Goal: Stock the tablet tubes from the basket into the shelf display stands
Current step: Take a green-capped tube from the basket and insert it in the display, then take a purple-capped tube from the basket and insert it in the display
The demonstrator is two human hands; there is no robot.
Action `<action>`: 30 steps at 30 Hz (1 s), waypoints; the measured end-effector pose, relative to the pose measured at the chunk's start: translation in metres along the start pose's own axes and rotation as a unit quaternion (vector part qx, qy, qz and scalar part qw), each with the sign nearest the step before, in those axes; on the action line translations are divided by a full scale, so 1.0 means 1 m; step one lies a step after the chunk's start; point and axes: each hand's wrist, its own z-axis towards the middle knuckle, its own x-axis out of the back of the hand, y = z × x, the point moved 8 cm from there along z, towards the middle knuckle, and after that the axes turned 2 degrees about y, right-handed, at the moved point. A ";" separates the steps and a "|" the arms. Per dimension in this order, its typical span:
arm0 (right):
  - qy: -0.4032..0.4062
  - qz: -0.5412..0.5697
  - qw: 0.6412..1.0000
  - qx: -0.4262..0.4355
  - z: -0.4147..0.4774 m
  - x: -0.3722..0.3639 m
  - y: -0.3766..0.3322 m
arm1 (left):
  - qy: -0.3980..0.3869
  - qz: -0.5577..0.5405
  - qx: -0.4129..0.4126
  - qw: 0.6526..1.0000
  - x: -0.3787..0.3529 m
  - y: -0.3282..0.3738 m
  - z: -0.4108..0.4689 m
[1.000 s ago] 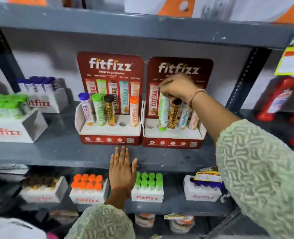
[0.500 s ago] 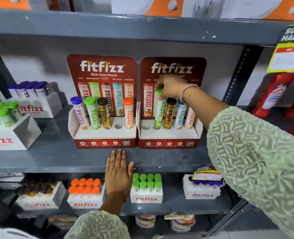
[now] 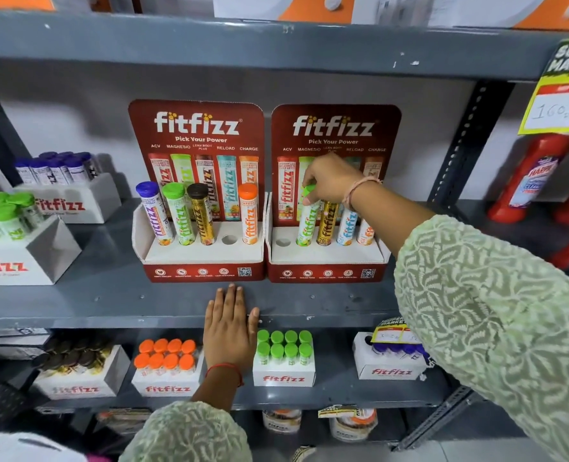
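Two red fitfizz display stands sit side by side on the grey middle shelf. The left stand (image 3: 203,255) holds purple, green, brown and orange-capped tubes, with one bare hole (image 3: 229,240). In the right stand (image 3: 326,258), a green-capped tube (image 3: 306,225) stands in the second hole, and my right hand (image 3: 331,183) grips its cap. Gold, blue and orange tubes stand to its right; the leftmost hole (image 3: 282,242) is bare. My left hand (image 3: 231,325) lies flat, fingers together, on the shelf's front edge. No basket is in view.
White fitfizz boxes of tubes stand at the left of the shelf (image 3: 60,198) and on the shelf below (image 3: 166,368) (image 3: 284,358). Red bottles (image 3: 529,178) stand at the right. A yellow price tag (image 3: 559,105) hangs from the upper shelf.
My right hand has lowered the green-capped tube deeper into the second hole of the right stand. My left hand stays flat on the shelf edge.
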 end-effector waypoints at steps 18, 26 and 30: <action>0.136 0.315 0.899 0.274 -0.103 -0.132 -0.203 | 0.130 0.039 0.148 0.980 0.085 -0.140 -0.122; -0.058 0.211 0.826 0.520 -0.189 -0.279 -0.408 | 0.099 0.125 0.435 0.886 0.107 -0.267 -0.332; -0.287 0.200 0.832 0.430 -0.195 -0.358 -0.476 | 0.077 0.117 0.484 0.864 0.089 -0.296 -0.371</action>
